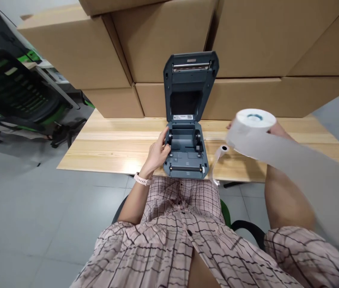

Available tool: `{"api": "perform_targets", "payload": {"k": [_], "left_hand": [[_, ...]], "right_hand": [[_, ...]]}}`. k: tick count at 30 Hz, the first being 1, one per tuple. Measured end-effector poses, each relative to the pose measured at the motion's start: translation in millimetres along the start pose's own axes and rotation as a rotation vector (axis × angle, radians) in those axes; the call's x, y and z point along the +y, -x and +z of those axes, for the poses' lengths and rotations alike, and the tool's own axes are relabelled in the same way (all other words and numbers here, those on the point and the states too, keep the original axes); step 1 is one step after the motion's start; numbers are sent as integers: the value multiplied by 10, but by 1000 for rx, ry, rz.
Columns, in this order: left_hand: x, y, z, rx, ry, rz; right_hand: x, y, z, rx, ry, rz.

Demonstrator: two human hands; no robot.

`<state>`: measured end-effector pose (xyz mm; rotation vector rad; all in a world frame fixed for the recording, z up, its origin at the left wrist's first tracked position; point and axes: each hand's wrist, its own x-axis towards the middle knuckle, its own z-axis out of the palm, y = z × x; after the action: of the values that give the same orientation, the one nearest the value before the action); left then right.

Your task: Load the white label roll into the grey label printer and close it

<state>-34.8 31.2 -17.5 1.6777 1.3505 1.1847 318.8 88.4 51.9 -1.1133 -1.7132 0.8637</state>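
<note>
1. Clock directions start from the base of the printer point(184, 163), with 12 o'clock pointing away from the seated person.
2. The printer stands near the front edge of the wooden table point(112, 148), directly before the person. Its lid point(191, 86) is tilted up and open at 12 o'clock, and the hollow of the base lies exposed, with a dark roller point(186, 169) across its 6 o'clock end.
3. The left hand point(156, 154) touches the base's rim at 9 o'clock, thumb and forefinger a little apart; whether it grips or merely rests there, I cannot tell. A pale wristband point(143, 179) circles that wrist.
4. The right hand point(278, 130), partly hidden, holds the large white roll point(244, 130) between 2 and 3 o'clock, its fingers and palm spread to the roll's width. The roll is raised above the table, its bluish core point(254, 117) facing up.
5. From this roll a broad, blurred paper strip point(313, 172) sweeps out toward 4 o'clock, passing over the right forearm.
6. At 3 o'clock, just beside the base, sits a small roll point(224, 148) with a dark centre; its narrow tail point(214, 168) trails toward 4 o'clock, reaching the table's edge.
7. Cardboard boxes point(163, 44) are stacked from 10 through 2 o'clock, behind the lid.
8. Well apart, toward 10 o'clock, stands a black and green chair point(13, 88).
</note>
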Motion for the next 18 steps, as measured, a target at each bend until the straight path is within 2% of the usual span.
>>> {"api": "perform_targets", "payload": {"k": [1, 2, 3, 5, 7, 10, 14, 18], "left_hand": [[-4, -2, -1, 1, -2, 0], [-6, -3, -1, 1, -7, 0], [-7, -4, -1, -2, -14, -2], [-1, -3, -2, -9, -38, -8], [10, 0, -1, -10, -73, -18], [26, 1, 2, -9, -114, -32], [28, -2, 4, 0, -103, -17], [39, 3, -4, -5, -106, -21]], "right_hand": [[-190, -90, 84, -129, 7, 9], [-369, -186, 186, -321, 54, 9], [-529, -282, 304, -451, 144, -40], [-761, -447, 563, -647, 336, -139], [-870, -543, 805, -730, 507, -208], [-875, -584, 1054, -758, 689, -211], [-777, -637, 1223, -833, 808, -158], [-588, -768, 1373, -935, 810, -154]]}}
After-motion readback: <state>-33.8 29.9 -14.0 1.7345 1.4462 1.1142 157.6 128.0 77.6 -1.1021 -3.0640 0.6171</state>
